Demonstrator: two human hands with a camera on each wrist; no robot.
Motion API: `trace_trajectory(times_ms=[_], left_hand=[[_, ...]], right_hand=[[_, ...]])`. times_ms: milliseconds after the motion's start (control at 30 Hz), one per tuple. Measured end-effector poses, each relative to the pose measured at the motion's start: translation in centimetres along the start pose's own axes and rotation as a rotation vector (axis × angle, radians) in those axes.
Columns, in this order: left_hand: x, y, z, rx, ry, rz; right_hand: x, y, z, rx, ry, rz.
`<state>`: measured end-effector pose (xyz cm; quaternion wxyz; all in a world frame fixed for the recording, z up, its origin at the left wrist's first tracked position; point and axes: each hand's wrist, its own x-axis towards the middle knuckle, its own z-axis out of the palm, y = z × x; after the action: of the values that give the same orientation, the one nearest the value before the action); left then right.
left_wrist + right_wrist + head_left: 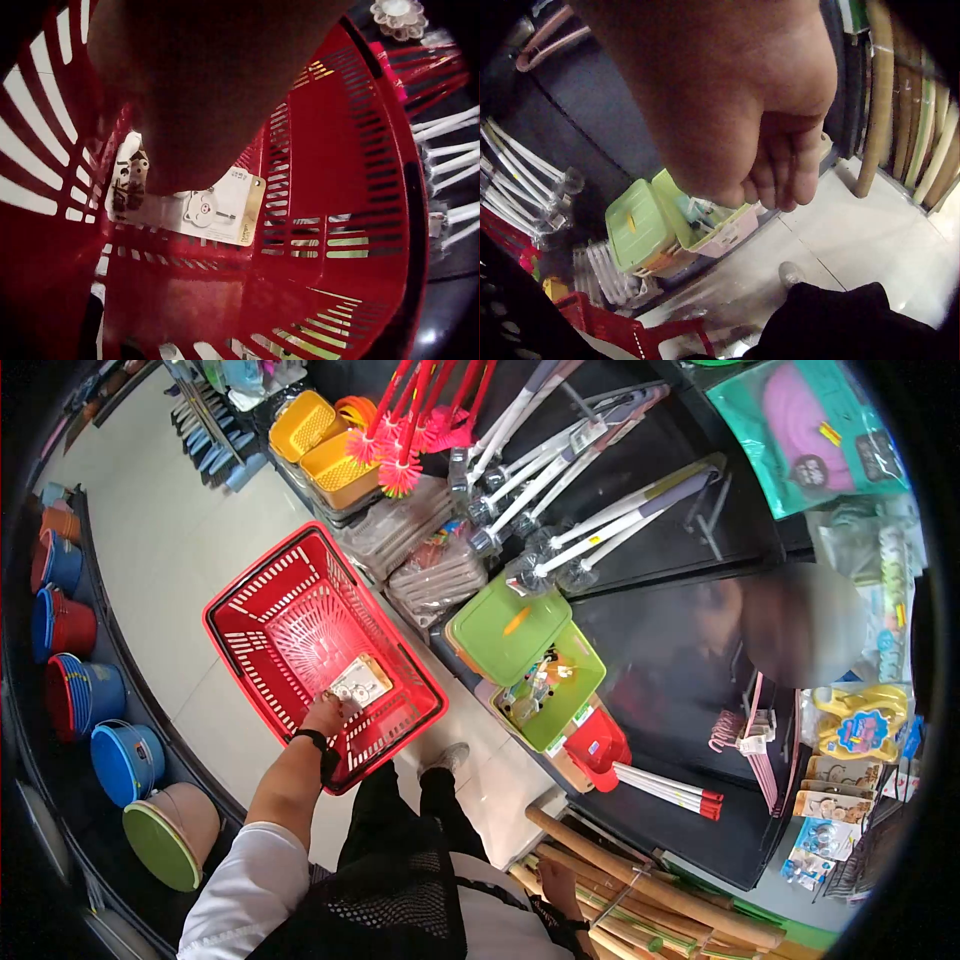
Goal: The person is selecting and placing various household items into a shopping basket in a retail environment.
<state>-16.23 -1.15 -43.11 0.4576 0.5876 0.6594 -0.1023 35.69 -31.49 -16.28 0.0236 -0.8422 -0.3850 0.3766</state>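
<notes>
My left hand point(325, 715) reaches down inside a red plastic shopping basket point(425, 705) with slotted walls. It grips a flat carded pack point(365, 680), pale with a tan end. On the pack, the left wrist view shows a cartoon pig face point(201, 210) and, at the other end, a brown printed part point(129, 180). The fingertips are hidden behind the hand there. My right hand point(780, 142) hangs low at my side with fingers loosely curled and nothing in them. Past it in the right wrist view stands a green storage box point(641, 229).
Buckets point(128, 763) line a shelf on the left. On the dark display to the right lie white-handled brushes point(560, 470), red brushes point(400, 472), a red dustpan point(597, 750) and hanging packs point(860, 720). Wooden poles point(655, 875) lean near my right hand.
</notes>
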Motion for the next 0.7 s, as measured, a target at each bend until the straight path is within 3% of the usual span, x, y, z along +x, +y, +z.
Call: trace_trajectory(times_ms=[33, 133, 200, 300, 400, 500, 600, 633, 700], left_hand=[[-0.1, 0.3, -0.1, -0.080, 0.099, -0.059], [2.2, -2.1, 1.0, -0.190, 0.109, -0.039], [3.2, -2.3, 0.6, -0.164, -0.009, -0.092], [4.3, -2.7, 0.6, -0.019, -0.166, -0.151], [9.0, -7.9, 6.6, 0.211, -0.126, -0.053], [4.9, -3.3, 1.3, 0.066, -0.141, 0.045], [3.5, -0.6, -0.1, 0.009, -0.053, 0.116], [5.1, -2.1, 3.2, -0.098, 0.089, 0.050], [2.2, -0.2, 1.1, -0.118, 0.074, 0.115]], right_hand=[[0.2, -0.1, 0.0, -0.102, -0.038, 0.001], [0.7, -0.7, 0.5, -0.128, -0.050, 0.013], [1.0, -3.7, -0.1, -0.096, -0.087, 0.035], [1.6, -6.3, 0.0, -0.023, -0.074, 0.027], [1.8, -10.6, -0.7, -0.090, -0.130, 0.065], [2.2, -10.8, -0.1, -0.113, -0.100, -0.027], [2.5, -9.9, 0.4, -0.115, -0.085, -0.104], [2.6, -9.5, 0.5, -0.070, -0.072, -0.107], [2.8, -9.0, 0.2, -0.120, -0.083, -0.139]])
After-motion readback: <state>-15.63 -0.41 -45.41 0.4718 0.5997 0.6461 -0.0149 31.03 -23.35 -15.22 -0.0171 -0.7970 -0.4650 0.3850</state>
